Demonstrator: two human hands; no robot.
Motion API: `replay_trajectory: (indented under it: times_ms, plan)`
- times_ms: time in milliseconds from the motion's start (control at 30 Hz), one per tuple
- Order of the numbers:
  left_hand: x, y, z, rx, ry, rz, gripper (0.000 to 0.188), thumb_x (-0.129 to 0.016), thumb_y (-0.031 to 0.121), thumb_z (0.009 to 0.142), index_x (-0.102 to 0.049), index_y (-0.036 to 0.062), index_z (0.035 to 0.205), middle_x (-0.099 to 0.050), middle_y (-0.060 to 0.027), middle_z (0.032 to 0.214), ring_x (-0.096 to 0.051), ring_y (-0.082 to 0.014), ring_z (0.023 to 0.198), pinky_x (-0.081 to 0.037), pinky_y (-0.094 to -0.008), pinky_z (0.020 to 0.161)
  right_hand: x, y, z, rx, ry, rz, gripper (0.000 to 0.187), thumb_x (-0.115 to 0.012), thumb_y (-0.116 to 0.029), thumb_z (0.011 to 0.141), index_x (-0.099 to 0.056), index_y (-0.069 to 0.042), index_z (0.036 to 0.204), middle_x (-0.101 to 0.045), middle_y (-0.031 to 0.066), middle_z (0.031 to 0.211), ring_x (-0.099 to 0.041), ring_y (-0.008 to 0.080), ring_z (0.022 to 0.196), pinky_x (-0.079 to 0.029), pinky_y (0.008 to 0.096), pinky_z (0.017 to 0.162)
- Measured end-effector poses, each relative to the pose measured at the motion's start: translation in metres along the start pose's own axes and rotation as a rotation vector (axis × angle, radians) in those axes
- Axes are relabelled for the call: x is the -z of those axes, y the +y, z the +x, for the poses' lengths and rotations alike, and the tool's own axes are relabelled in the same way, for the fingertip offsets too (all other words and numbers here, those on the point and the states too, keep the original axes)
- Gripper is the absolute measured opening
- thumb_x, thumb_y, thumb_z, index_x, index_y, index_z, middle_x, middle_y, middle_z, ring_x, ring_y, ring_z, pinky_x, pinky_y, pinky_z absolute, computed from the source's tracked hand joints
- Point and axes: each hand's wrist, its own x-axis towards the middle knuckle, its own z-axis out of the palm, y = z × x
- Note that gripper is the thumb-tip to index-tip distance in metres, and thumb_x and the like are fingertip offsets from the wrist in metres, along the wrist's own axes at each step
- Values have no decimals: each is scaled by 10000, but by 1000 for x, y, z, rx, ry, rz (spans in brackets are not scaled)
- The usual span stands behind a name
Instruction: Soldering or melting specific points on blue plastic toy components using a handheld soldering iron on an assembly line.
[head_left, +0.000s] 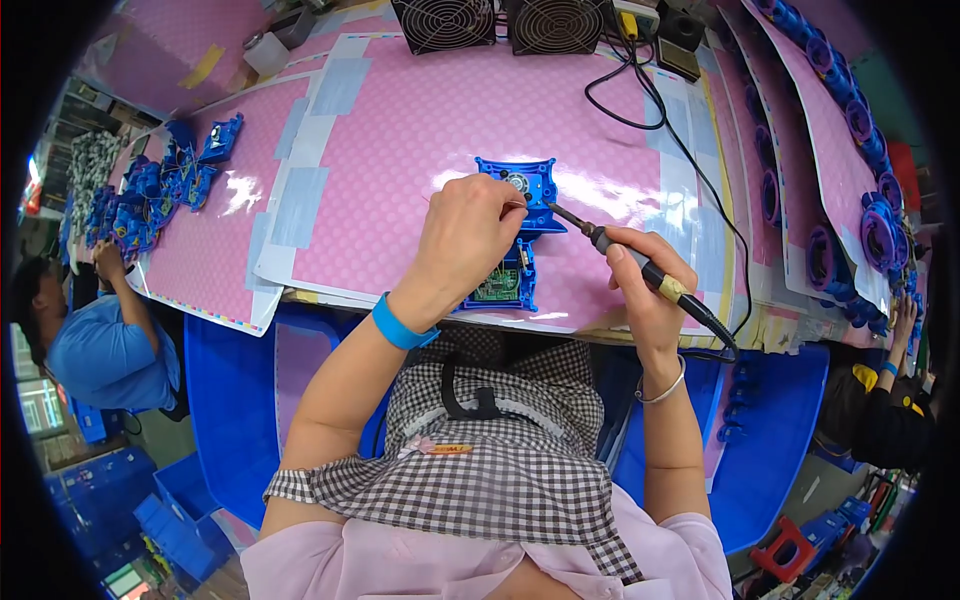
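My right hand (650, 285) grips a soldering iron (640, 262) like a pen, its metal tip pointing left and reaching the upper blue plastic housing (545, 170). That housing lies open on the table, with a round metal part (518, 184) inside. Over its left side, my left hand (470, 225) is closed in a pinch on what looks like a thin wire (521, 206), mostly hidden by the fingers. Just below sits a second blue shell with a green circuit board (497, 287) in it, partly covered by my left wrist.
Two black fans (445, 22) stand at the table's back. The iron's black cable (738, 250) loops along the right. Blue housings with wires (150, 195) are piled left, near a person in blue (110, 345). Boards with blue rings (880, 235) stand right, near another person. Blue bins (235, 410) flank me.
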Motion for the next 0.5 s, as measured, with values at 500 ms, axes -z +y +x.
replay_trajectory:
  times_ms: [500]
  plan:
    - [-1, 1, -2, -6, 22, -32, 107, -673, 94, 755, -712, 12, 813, -675, -153, 774, -654, -303, 714, -517, -397, 662, 1, -6, -4, -126, 37, 76, 187, -647, -39, 861, -675, 48, 1024, -639, 71, 789, -557, 91, 589, -410, 206, 521]
